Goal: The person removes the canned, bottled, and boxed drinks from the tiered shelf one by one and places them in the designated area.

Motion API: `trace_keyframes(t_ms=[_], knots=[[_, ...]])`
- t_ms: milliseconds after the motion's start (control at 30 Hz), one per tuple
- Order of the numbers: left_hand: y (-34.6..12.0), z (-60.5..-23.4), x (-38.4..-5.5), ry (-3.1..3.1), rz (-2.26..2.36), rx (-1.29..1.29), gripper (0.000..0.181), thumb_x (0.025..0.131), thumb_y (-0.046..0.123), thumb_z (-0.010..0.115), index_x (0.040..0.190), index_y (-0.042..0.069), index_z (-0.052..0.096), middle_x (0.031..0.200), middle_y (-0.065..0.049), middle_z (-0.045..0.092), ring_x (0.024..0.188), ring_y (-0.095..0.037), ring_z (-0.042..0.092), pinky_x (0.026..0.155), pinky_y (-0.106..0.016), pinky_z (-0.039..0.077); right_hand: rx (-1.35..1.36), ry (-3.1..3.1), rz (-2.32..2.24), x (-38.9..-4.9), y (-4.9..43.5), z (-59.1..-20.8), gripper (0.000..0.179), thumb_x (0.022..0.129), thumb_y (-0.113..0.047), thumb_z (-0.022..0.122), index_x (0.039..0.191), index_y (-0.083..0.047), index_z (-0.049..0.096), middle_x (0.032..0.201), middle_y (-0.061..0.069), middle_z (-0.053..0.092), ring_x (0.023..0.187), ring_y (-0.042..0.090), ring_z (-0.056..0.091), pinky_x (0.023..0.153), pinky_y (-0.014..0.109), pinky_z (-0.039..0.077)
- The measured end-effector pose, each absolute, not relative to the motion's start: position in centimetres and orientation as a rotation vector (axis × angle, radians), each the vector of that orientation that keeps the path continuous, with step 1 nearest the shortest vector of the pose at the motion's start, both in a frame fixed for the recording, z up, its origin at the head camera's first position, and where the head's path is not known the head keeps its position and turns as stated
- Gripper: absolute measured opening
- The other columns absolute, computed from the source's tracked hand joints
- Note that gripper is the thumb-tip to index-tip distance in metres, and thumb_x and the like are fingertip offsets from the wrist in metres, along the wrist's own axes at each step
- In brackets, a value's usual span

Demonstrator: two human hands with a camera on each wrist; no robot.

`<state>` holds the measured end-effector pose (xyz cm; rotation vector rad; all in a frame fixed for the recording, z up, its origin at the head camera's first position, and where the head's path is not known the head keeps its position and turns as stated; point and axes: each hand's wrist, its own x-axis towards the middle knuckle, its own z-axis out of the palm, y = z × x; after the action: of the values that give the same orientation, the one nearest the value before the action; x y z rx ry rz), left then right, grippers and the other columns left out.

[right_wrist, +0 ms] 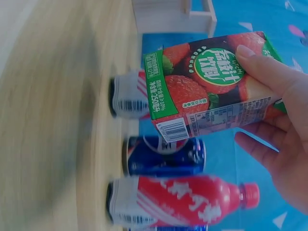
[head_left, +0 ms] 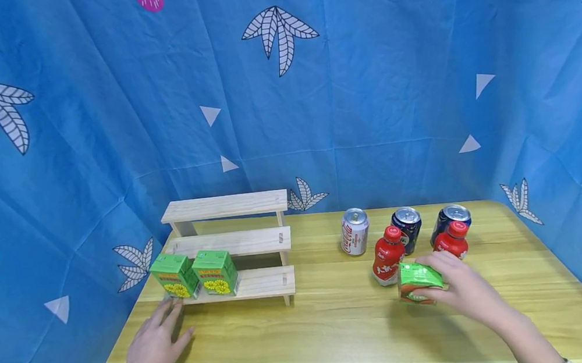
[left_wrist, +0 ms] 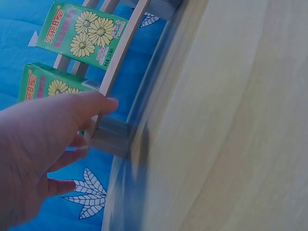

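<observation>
My right hand (head_left: 455, 282) grips a lychee juice carton (right_wrist: 207, 77), green and red, tilted and raised off the table, thumb on its printed face. Just behind it stand a red-capped bottle (head_left: 387, 260) and another red bottle (head_left: 451, 239). At the left, my left hand (head_left: 154, 343) has its fingers spread at the front left edge of a three-tier wooden rack (head_left: 264, 282); whether they touch it is hard to tell. Two green chrysanthemum drink cartons, a left one (head_left: 175, 274) and a right one (head_left: 215, 272), stand side by side on the lowest tier.
A white Coca-Cola can (head_left: 354, 232) stands behind the bottles, with a dark blue can (head_left: 408, 228) and another dark can (head_left: 447, 219) to its right. Blue patterned cloth (head_left: 368, 110) hangs around the wooden table (head_left: 312, 343) at back and sides.
</observation>
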<state>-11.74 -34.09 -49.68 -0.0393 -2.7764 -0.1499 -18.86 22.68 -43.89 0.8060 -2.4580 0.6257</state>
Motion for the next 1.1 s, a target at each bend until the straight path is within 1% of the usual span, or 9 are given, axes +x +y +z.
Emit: trace_keyframes(t_ms=[133,300,400,533,600,733,833,967,1100], knots=[[-34.1,-49.7,-11.8,-2.787,-0.15,-0.03,0.068,0.08,0.038,0.077,0.134,0.001,0.057,0.142,-0.027,0.049,0.123,-0.048,0.052,0.1,-0.062,0.046,0.717,-2.529,0.632,-18.4,24.0,-43.7,0.051,0.064,-0.025,0.09,0.108,-0.015,0.067,0.101,-0.003,0.067,0.086,0.006,0.053,0.063,0.024,0.049],[-34.1,-49.7,-11.9,-2.786,-0.151,-0.031,0.068,0.08,0.037,0.077,0.134,0.002,0.057,0.142,-0.027,0.049,0.122,-0.049,0.052,0.099,-0.062,0.046,0.625,-2.613,0.652,-18.2,25.5,-43.6,0.049,0.068,-0.027,0.088,0.11,-0.015,0.066,0.104,0.002,0.066,0.086,0.003,0.051,0.062,0.023,0.047],[-34.2,-49.7,-11.9,-2.785,-0.149,-0.034,0.068,0.08,0.037,0.077,0.134,0.001,0.057,0.141,-0.027,0.049,0.122,-0.049,0.052,0.099,-0.062,0.046,0.596,-2.627,0.652,-18.2,26.4,-43.9,0.049,0.069,-0.027,0.088,0.11,-0.013,0.066,0.106,0.007,0.067,0.088,0.004,0.053,0.063,0.024,0.048],[-34.2,-49.7,-11.9,-2.797,-0.142,-0.029,0.068,0.08,0.038,0.077,0.134,0.001,0.057,0.142,-0.027,0.049,0.122,-0.049,0.052,0.1,-0.062,0.046,0.582,-2.612,0.635,-18.2,27.5,-44.3,0.05,0.067,-0.026,0.089,0.109,-0.012,0.066,0.107,0.011,0.069,0.091,0.007,0.055,0.065,0.027,0.051],[-34.1,-49.7,-11.9,-2.801,-0.138,-0.028,0.068,0.081,0.038,0.077,0.134,0.001,0.056,0.142,-0.027,0.049,0.122,-0.049,0.052,0.099,-0.062,0.046,0.579,-2.603,0.631,-18.2,28.0,-44.5,0.05,0.066,-0.025,0.089,0.109,-0.012,0.067,0.107,0.012,0.069,0.093,0.006,0.055,0.066,0.028,0.051],[-34.1,-49.7,-11.8,-2.802,-0.134,-0.027,0.068,0.081,0.038,0.077,0.135,0.001,0.056,0.142,-0.027,0.049,0.122,-0.049,0.052,0.099,-0.061,0.047,0.582,-2.6,0.651,-18.3,29.1,-44.8,0.051,0.066,-0.023,0.089,0.11,-0.01,0.067,0.106,0.012,0.069,0.092,-0.006,0.049,0.063,0.024,0.048],[-34.0,-49.7,-11.8,-2.801,-0.136,-0.029,0.068,0.081,0.037,0.077,0.135,0.002,0.056,0.142,-0.027,0.049,0.123,-0.048,0.052,0.1,-0.061,0.047,0.59,-2.604,0.67,-18.4,30.0,-45.1,0.05,0.066,-0.021,0.089,0.109,-0.01,0.067,0.103,0.01,0.069,0.089,-0.011,0.045,0.06,0.021,0.045],[-34.0,-49.7,-11.8,-2.799,-0.138,-0.029,0.068,0.081,0.037,0.077,0.135,0.002,0.056,0.142,-0.026,0.049,0.124,-0.048,0.052,0.1,-0.061,0.046,0.596,-2.62,0.688,-18.7,31.2,-45.6,0.049,0.066,-0.019,0.088,0.109,-0.011,0.067,0.101,0.008,0.068,0.086,-0.013,0.044,0.059,0.019,0.044],[-34.1,-49.8,-11.8,-2.793,-0.14,-0.03,0.068,0.081,0.037,0.076,0.135,0.002,0.056,0.142,-0.026,0.048,0.124,-0.048,0.051,0.1,-0.061,0.046,0.601,-2.621,0.698,-18.8,32.3,-46.1,0.049,0.064,-0.017,0.089,0.107,-0.008,0.068,0.098,0.01,0.068,0.085,-0.014,0.044,0.058,0.019,0.043]])
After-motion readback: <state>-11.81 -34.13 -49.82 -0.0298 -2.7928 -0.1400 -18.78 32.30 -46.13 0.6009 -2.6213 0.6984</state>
